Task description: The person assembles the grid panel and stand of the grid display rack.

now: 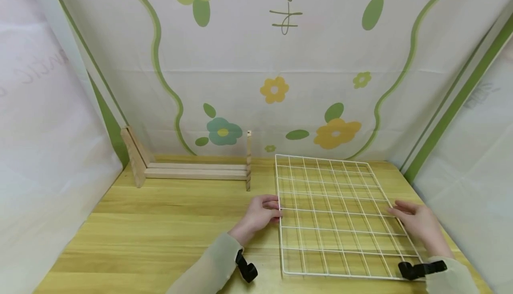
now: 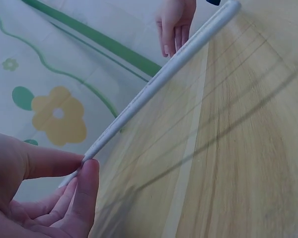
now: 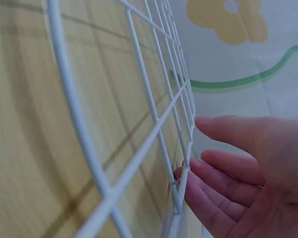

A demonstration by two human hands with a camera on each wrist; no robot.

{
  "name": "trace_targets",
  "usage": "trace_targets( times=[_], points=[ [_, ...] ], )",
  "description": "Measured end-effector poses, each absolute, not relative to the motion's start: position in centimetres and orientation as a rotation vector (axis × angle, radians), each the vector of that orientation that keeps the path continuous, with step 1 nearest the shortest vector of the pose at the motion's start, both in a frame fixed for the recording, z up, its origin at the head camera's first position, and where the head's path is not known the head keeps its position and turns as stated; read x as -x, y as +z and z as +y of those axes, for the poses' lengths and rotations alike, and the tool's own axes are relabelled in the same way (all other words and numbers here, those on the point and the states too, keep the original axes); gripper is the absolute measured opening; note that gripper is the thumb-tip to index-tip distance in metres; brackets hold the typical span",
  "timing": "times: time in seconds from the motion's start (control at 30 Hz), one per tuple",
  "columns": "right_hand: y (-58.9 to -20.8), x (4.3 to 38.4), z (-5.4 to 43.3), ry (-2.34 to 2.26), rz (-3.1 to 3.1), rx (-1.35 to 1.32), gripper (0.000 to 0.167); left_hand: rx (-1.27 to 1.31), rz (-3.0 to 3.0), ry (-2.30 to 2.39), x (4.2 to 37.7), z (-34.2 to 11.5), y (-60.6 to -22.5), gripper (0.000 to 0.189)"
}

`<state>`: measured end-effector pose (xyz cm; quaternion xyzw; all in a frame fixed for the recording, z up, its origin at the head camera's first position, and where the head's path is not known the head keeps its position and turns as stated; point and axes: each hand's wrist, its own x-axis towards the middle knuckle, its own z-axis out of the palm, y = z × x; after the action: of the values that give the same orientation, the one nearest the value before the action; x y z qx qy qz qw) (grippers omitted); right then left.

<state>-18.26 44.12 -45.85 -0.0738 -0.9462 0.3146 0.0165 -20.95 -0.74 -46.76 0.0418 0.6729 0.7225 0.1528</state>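
A white wire grid panel (image 1: 330, 216) is held slightly above the wooden table, its shadow falling on the boards below. At its left edge my left hand (image 1: 261, 212) pinches the outer wire between thumb and fingers, which the left wrist view shows close up. My right hand (image 1: 417, 223) holds the opposite edge. In the right wrist view, the right thumb (image 3: 226, 130) lies against the edge wire and the fingertips curl round behind it. From the left wrist view, the panel appears edge-on as a slanting white bar (image 2: 154, 91).
A light wooden stand (image 1: 196, 171) with two upright ends and a crossbar sits at the back left of the wooden table (image 1: 152, 231). Floral-printed fabric (image 1: 272, 53) rises behind the table, with more fabric on both sides. Black straps (image 1: 245, 267) circle the sleeves.
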Motion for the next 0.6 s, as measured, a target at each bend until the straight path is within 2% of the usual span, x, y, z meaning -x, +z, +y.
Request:
trace_targets(
  times=[0.23, 0.6],
  points=[
    [-46.22, 18.17, 43.93, 0.918, -2.872, 0.237, 0.046, -0.146, 1.929, 2.117, 20.98, -1.32, -46.54, 0.049],
    [-45.74, 18.11, 43.62, 0.907, -2.837, 0.286, 0.046, -0.181, 1.955, 2.155, 21.02, -1.79, -46.17, 0.052]
  ],
)
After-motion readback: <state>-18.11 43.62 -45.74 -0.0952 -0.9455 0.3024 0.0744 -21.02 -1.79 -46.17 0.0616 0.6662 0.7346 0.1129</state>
